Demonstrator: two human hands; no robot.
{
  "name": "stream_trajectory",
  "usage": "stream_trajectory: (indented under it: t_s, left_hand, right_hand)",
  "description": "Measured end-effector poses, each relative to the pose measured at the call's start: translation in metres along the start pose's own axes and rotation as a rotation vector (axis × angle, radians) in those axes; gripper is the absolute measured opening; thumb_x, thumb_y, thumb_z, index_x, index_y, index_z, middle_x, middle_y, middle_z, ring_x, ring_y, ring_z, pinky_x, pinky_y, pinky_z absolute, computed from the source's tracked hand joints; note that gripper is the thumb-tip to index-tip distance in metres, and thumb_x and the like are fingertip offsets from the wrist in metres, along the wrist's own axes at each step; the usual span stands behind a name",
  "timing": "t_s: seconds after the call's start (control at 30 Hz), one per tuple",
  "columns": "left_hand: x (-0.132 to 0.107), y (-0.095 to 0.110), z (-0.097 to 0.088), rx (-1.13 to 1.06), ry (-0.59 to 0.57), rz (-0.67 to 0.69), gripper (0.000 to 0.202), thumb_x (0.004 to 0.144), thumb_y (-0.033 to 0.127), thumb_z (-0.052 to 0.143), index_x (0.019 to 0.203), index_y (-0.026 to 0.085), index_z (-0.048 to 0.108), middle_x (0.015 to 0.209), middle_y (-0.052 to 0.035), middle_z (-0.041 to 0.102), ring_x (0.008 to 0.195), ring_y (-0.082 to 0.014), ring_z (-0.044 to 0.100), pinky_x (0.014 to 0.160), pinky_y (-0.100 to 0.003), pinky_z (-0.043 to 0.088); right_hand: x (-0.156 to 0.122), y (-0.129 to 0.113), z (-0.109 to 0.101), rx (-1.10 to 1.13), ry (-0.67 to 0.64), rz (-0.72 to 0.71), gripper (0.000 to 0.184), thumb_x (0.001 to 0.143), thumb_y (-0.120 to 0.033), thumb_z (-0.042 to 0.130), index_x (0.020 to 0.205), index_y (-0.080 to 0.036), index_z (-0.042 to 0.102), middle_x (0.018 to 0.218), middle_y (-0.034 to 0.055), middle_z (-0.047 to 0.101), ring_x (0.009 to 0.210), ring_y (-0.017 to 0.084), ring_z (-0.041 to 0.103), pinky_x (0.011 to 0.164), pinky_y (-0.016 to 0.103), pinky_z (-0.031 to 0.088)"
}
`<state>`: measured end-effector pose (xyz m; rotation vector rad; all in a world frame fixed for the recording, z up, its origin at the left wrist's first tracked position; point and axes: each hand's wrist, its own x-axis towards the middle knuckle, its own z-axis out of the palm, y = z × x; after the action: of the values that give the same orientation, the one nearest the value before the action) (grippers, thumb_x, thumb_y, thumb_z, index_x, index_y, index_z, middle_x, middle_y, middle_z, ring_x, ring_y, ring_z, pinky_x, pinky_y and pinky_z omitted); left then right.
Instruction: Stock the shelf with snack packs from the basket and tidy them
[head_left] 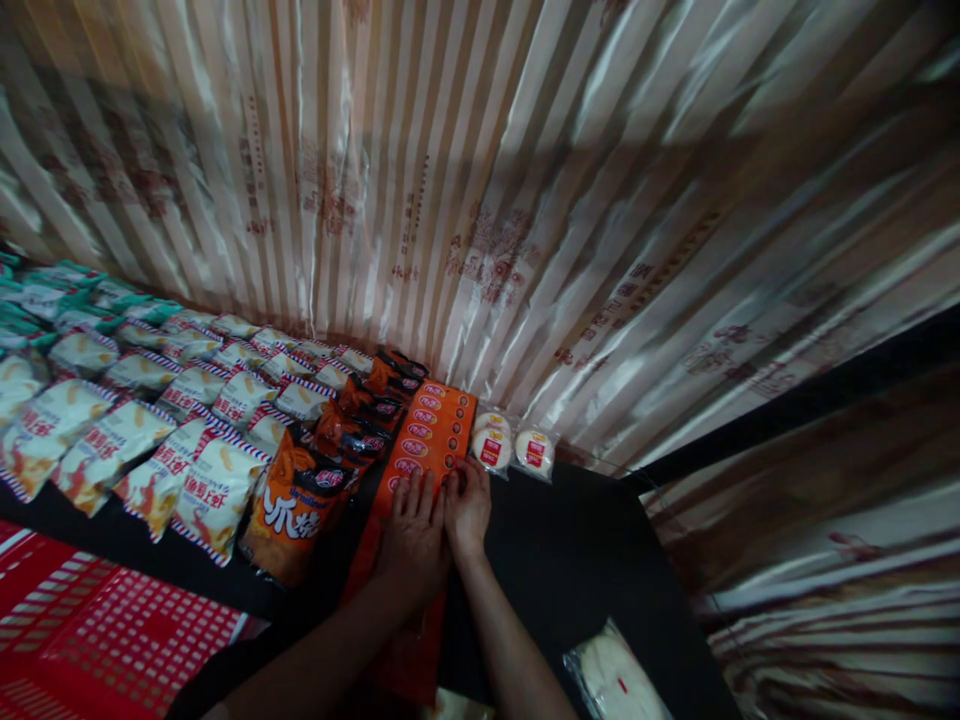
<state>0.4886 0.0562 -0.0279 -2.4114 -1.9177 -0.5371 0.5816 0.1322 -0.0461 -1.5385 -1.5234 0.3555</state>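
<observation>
My left hand (411, 530) lies flat with its fingers stretched out on a long orange strip of packets (427, 432) on a dark table (570, 560). My right hand (468, 500) rests beside it on the strip's right edge, fingers curled at the packet edge. Just past the right hand lie two clear packs of round white cakes (513, 447). Left of the strip stands a column of orange and black snack bags (300, 505).
Rows of white snack bags with red and blue edges (202, 490) cover the table's left side, with green bags (45, 295) further back. A striped satin curtain (480, 200) hangs behind. A red checked cloth (90, 630) lies at lower left, a clear bag (615, 680) at lower right.
</observation>
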Motion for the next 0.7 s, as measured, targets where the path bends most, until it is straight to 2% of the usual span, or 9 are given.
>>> stream_trajectory:
  t_s: [0.1, 0.27, 0.53, 0.7]
  left_hand:
    - [0.0, 0.001, 0.0, -0.018, 0.0, -0.016, 0.06, 0.083, 0.038, 0.045, 0.138, 0.014, 0.041, 0.142, -0.0168, 0.042, 0.133, -0.033, 0.034, 0.11, -0.052, 0.016]
    - [0.0, 0.002, 0.003, -0.041, 0.014, -0.025, 0.064, 0.083, 0.044, 0.045, 0.138, 0.012, 0.04, 0.142, -0.0176, 0.041, 0.135, -0.0333, 0.03, 0.11, -0.053, 0.016]
    - [0.0, 0.001, 0.002, -0.024, 0.01, -0.02, 0.065, 0.082, 0.044, 0.047, 0.137, 0.01, 0.042, 0.141, -0.0193, 0.041, 0.135, -0.0333, 0.03, 0.111, -0.052, 0.015]
    - [-0.001, 0.0, 0.007, 0.005, 0.042, -0.018, 0.062, 0.082, 0.039, 0.047, 0.137, 0.012, 0.041, 0.142, -0.0174, 0.04, 0.135, -0.0323, 0.03, 0.111, -0.052, 0.014]
  right_hand:
    - [0.001, -0.004, -0.003, -0.045, -0.044, 0.016, 0.031, 0.081, -0.028, 0.039, 0.094, -0.014, 0.064, 0.113, 0.0151, 0.057, 0.1, 0.022, 0.056, 0.087, 0.035, 0.045]
    - [0.001, -0.01, -0.009, -0.132, -0.11, 0.032, 0.03, 0.08, -0.027, 0.042, 0.098, -0.019, 0.064, 0.114, 0.0088, 0.058, 0.094, 0.019, 0.058, 0.081, 0.032, 0.046]
    - [0.0, -0.01, -0.003, -0.138, -0.041, 0.063, 0.029, 0.08, -0.028, 0.042, 0.096, -0.018, 0.065, 0.108, 0.0101, 0.061, 0.094, 0.021, 0.059, 0.082, 0.033, 0.046]
    - [-0.001, -0.006, -0.001, -0.135, -0.022, 0.083, 0.029, 0.08, -0.03, 0.043, 0.097, -0.018, 0.064, 0.109, 0.0111, 0.062, 0.095, 0.022, 0.06, 0.083, 0.035, 0.045]
